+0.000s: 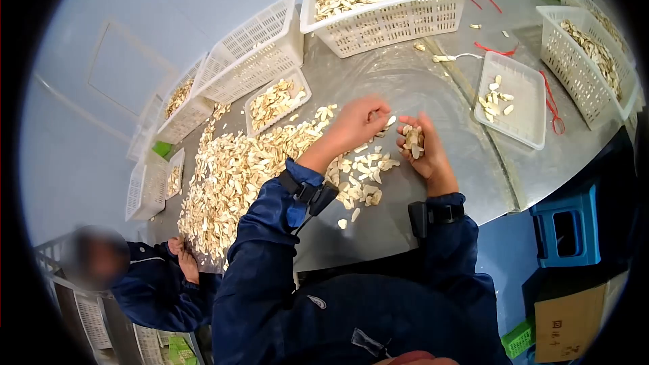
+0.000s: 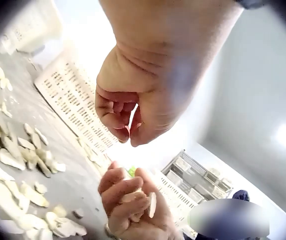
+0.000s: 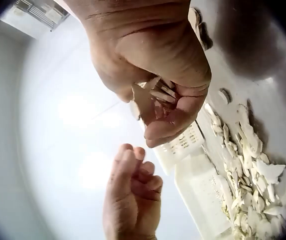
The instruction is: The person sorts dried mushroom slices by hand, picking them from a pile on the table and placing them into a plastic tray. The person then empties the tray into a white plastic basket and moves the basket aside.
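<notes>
My left hand (image 1: 362, 122) is over the steel table, thumb and forefinger tips together. In the head view a small pale slice (image 1: 390, 122) shows right at those tips; the wrist views show little of it. My right hand (image 1: 436, 159), palm up beside it, holds a bunch of cream slices (image 1: 414, 142) with brownish edges, like sliced mushroom, in its curled fingers. Loose slices (image 1: 365, 169) lie below the hands, and a broad heap of slices (image 1: 236, 169) spreads to the left.
A white basket full of slices (image 1: 392, 17) stands at the back. A shallow white tray (image 1: 531, 122) with several slices is at the right, near red ties (image 1: 553, 105) and another basket (image 1: 574, 74). A small tray (image 1: 307, 88) borders the heap. Another person's hands (image 1: 186, 260) rest at the left edge.
</notes>
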Available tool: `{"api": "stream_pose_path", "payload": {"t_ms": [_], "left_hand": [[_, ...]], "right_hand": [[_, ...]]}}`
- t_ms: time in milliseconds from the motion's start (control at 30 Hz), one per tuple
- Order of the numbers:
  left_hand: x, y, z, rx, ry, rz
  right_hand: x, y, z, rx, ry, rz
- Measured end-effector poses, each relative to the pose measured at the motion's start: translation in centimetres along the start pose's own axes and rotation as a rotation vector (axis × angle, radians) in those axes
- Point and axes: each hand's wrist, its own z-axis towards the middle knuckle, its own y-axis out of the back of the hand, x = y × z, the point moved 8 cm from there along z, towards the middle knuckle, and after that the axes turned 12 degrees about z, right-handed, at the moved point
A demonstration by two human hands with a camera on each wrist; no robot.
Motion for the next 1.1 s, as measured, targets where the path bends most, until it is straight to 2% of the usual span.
{"api": "stream_pose_path", "payload": {"t_ms": [33,133,267,300,500,600,733,833,933,1100], "left_hand": [[1.3,-0.3,-0.4,0.023,0.022,0.025],[4.2,-2.6,-2.2,0.156,-0.039,0.363],[6.5,-3.1,-4.6,-0.03,-0.077,0.44],[6.4,-3.1,-4.7,0.034,0.035,0.463],[7.3,-4.6,-4.9,0.08,0.016,0.534],[7.3,-4.0,-4.9,0.06,0.069,0.436],[7.5,-4.2,-4.7,0.155,0.137,0.461],[5.9,-4.0,-4.3,0.135,0.084,0.337],[0.8,-4.2,-4.7,-0.029,-0.224,0.281],[-4.7,-8.7,-6.4,0.177,-0.455,0.224]], "right_hand": [[0.1,0.4,0.2,-0.019,0.011,-0.009],[0.1,1.2,0.7,-0.044,0.019,0.017],[0.1,1.3,0.7,-0.026,0.011,0.114],[0.2,1.2,0.6,-0.028,0.017,0.114],[1.7,2.6,0.9,-0.067,0.126,0.225],[2.5,3.1,1.1,-0.048,0.18,0.284],[2.4,3.0,0.9,-0.076,0.186,0.261],[2.4,2.9,0.9,-0.08,0.191,0.247],[2.4,2.9,0.8,-0.096,0.193,0.24],[2.5,2.9,0.7,-0.106,0.199,0.232]]}}
